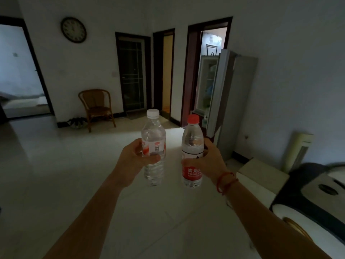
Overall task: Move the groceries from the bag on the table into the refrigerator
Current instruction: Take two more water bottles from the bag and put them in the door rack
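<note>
Two hands are each holding one upright water bottle: left hand (134, 157) curling round the white-capped bottle (153, 146), right hand (207, 161) gripping the red-capped bottle (192, 150) at its label. One refrigerator (237, 101) is standing well ahead by the right wall, its door (207, 85) hanging open. Likely risk: with neither hand being free, a bottle slipping or clipping the door edge during shelving.

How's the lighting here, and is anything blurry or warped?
Head view: dim room, brightest at the floor patch and the far doorway; its wide lens bows the door frames; the white-capped bottle and red-capped bottle look sharp; the dark object at right is blurred.
</note>
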Action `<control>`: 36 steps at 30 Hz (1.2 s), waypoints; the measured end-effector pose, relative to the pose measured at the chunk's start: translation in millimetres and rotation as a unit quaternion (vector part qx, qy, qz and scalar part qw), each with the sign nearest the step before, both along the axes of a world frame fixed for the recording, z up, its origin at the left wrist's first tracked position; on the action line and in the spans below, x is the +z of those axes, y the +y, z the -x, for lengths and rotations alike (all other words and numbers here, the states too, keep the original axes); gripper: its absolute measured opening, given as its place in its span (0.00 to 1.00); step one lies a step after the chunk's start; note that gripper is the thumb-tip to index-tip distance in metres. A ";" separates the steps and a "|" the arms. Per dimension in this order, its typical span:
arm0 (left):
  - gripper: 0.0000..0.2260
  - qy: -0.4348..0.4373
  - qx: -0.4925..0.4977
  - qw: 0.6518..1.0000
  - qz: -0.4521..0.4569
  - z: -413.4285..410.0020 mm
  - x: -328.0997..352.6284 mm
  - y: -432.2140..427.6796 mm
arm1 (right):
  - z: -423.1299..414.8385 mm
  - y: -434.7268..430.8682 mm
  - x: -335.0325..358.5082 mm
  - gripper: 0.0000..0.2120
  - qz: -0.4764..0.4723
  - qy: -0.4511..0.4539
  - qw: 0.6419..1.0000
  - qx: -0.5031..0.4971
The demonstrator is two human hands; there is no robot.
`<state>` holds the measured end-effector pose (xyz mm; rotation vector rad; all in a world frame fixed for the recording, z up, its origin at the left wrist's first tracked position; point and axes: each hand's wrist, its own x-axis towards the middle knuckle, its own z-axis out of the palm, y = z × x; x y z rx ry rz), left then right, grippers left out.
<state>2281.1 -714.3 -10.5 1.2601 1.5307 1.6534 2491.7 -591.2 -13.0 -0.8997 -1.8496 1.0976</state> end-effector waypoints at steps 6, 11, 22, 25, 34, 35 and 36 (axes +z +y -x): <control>0.23 -0.006 -0.008 1.000 0.002 93.6 -5.4 110.3 | 88.5 105.6 -5.0 0.32 0.010 0.006 1.000 -0.024; 0.24 0.020 -0.025 0.999 0.018 158.6 3.4 201.8 | 154.0 188.1 0.7 0.33 0.019 0.016 0.999 -0.027; 0.24 0.028 -0.030 0.999 0.019 258.6 -2.7 396.5 | 251.5 378.5 -8.8 0.31 0.030 0.024 0.998 -0.040; 0.24 0.030 -0.028 0.999 0.022 286.2 -5.1 460.5 | 276.1 442.8 -11.9 0.31 0.027 0.029 0.998 -0.043; 0.25 0.008 -0.033 0.999 0.021 371.2 7.3 641.5 | 354.0 627.2 2.5 0.32 0.030 0.028 0.998 -0.050; 0.25 0.006 -0.034 0.999 0.021 380.0 7.4 658.7 | 362.7 644.5 2.1 0.32 0.031 0.030 0.998 -0.053; 0.25 0.006 -0.034 0.999 0.022 388.9 6.7 676.3 | 371.1 661.2 1.5 0.31 0.030 0.031 0.998 -0.055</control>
